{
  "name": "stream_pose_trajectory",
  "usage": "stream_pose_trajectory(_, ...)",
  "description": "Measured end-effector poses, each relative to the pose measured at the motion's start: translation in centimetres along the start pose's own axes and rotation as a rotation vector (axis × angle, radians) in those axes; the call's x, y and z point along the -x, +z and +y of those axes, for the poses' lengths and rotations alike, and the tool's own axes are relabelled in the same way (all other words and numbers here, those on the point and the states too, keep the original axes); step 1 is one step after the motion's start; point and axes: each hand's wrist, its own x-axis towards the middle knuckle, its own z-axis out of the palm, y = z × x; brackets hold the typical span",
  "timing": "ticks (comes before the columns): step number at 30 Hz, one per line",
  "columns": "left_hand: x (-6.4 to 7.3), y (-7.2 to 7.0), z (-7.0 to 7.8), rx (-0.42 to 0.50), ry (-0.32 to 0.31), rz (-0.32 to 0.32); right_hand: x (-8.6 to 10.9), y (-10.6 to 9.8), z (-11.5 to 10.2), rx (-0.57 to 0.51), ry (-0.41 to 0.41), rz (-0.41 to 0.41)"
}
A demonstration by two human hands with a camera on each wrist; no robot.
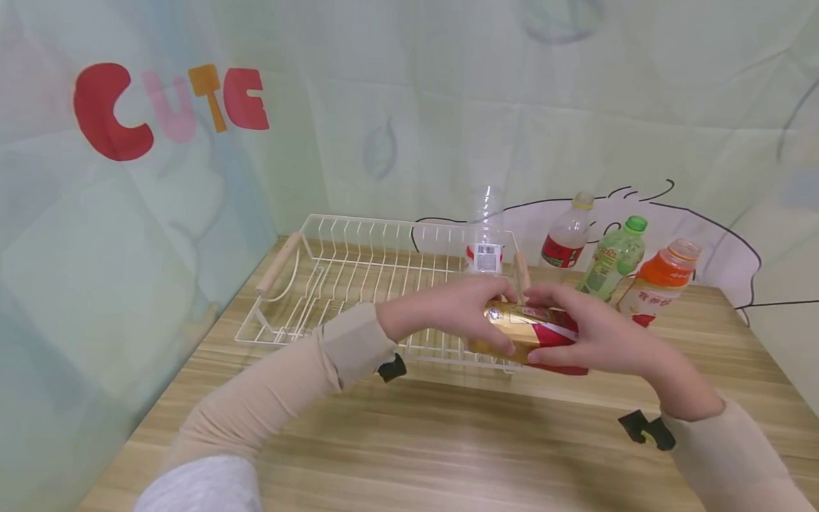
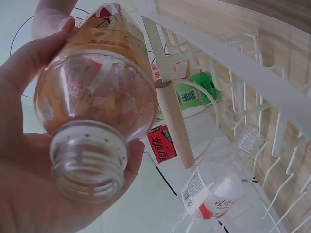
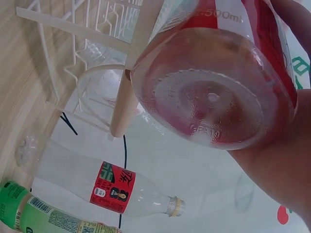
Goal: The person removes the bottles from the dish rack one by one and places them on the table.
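Observation:
Both hands hold a clear plastic bottle with a gold and red label, lying sideways over the front right of the white wire rack. My left hand grips it at the neck end, thumb along the near side. My right hand grips the base end. In the left wrist view the uncapped bottle mouth points at the camera beside the left hand. The right wrist view shows the round base, with the right hand behind it.
An empty clear bottle stands upright in the rack's back right. Right of the rack stand a red-labelled bottle, a green bottle and an orange-topped bottle. Wooden handles flank the rack. A printed curtain hangs behind the table.

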Motion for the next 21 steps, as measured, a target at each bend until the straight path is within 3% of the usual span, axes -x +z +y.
stream_pose_trajectory(21,-0.31,0.46,0.40,-0.005,0.004,-0.009,0.26,0.56,0.25,0.120,-0.012,0.003)
